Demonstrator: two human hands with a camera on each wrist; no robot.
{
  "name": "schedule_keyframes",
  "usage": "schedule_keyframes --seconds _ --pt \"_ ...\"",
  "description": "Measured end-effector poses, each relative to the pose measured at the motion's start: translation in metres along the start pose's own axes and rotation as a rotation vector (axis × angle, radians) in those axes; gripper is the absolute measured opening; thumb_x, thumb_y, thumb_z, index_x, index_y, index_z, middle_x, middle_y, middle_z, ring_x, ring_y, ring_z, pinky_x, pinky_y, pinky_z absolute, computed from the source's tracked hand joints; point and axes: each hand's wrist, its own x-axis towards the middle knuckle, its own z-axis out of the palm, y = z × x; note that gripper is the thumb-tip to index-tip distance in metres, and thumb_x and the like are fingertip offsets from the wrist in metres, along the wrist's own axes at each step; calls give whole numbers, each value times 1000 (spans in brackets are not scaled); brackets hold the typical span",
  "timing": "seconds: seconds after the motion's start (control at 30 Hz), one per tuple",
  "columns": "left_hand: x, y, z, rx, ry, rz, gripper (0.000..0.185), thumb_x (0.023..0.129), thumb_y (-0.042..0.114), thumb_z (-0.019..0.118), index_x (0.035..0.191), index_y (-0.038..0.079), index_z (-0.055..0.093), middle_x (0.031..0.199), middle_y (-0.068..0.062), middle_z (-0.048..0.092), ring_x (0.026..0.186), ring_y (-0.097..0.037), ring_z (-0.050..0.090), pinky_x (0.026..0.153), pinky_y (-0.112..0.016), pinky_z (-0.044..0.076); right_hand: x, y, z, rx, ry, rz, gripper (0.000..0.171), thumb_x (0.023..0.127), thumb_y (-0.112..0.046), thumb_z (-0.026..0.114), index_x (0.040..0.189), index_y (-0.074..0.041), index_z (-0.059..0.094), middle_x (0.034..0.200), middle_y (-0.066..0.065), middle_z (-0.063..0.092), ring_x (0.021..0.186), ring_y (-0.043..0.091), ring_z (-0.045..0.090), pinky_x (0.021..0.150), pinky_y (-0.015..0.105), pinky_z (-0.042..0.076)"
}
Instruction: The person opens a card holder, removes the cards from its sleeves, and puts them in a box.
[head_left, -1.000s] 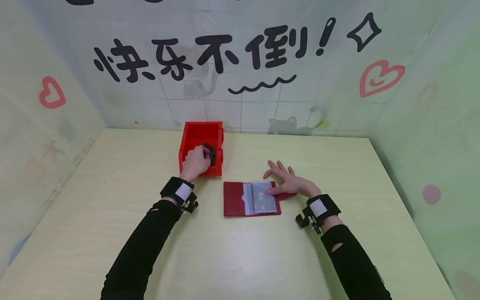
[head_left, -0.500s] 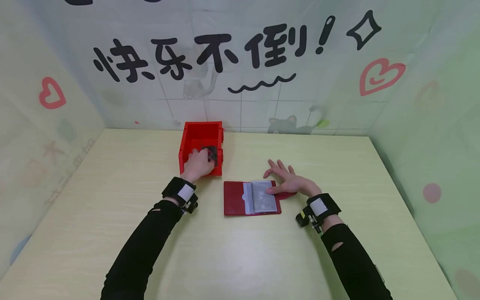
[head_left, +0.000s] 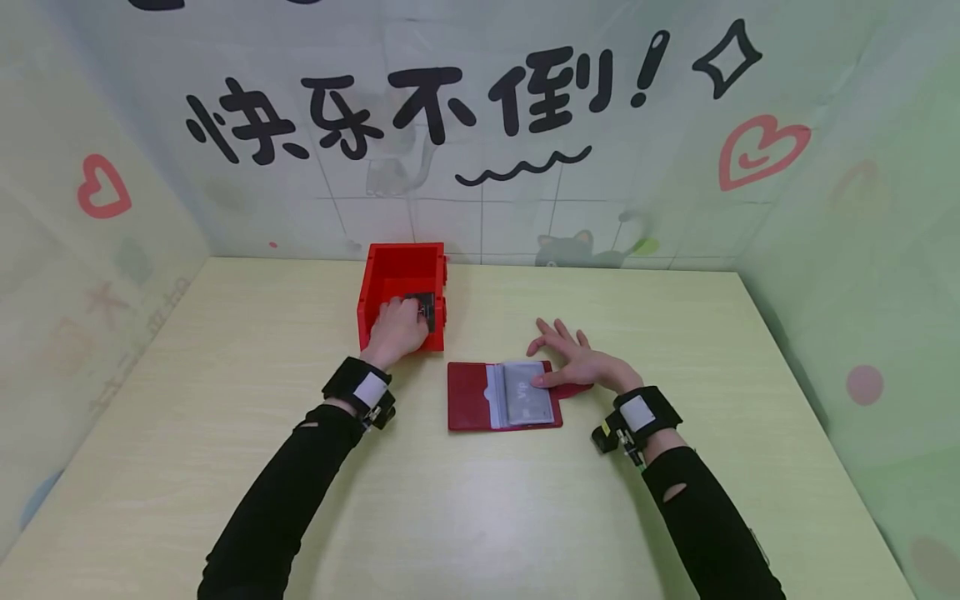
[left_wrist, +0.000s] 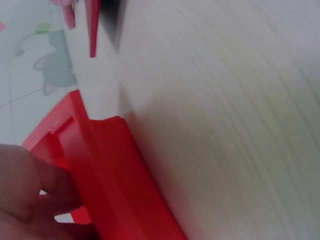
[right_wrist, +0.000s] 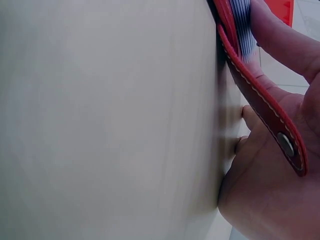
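The dark card (head_left: 420, 307), lifted and tilted above the red box (head_left: 375, 275) a second ago, now sits lower inside its near right corner, long axis roughly left-right, still pinched by the left hand (head_left: 396, 329); the right hand (head_left: 581, 365) presses flat-fingered on the open red card wallet (head_left: 468, 398).

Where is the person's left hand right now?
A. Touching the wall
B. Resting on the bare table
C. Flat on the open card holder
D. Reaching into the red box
D: the left hand reaches over the near wall of the red box, at a small dark thing inside.
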Motion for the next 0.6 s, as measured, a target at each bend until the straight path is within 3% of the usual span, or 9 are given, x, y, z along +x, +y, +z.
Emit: schedule_keyframes --seconds 0.2,0.4,0.5,0.6 --pt "-9 9 -6 -88 147 69 43 95 4 52 136 -9 49 134 -29 47 119 -41 46 101 -52 49 0 0 0 6 -3 1 44 90 -30 72 126 -15 52 171 15 -7 156 38 -21 120 61 -18" --pt "-23 19 -8 -178 250 159 41 95 0 53 135 -7 47 133 -26 48 120 -38 46 100 -50 50 -2 -1 0 3 -5 4 43 91 -30 71 126 -15 52 171 15 -6 156 38 -21 120 61 -19" --pt "-30 25 -5 -218 264 229 35 95 1 56 129 -5 50 123 -23 52 113 -35 49 96 -46 50 -2 0 0 -3 -9 -1 43 91 -29 71 126 -15 52 171 15 -7 155 38 -21 120 61 -19" --pt "-38 31 -2 -228 213 285 32 94 5 62 124 -1 53 114 -19 56 104 -30 52 88 -40 49 -1 0 0 -9 -12 -6 43 91 -29 70 127 -15 51 171 15 -6 155 38 -21 120 62 -19"
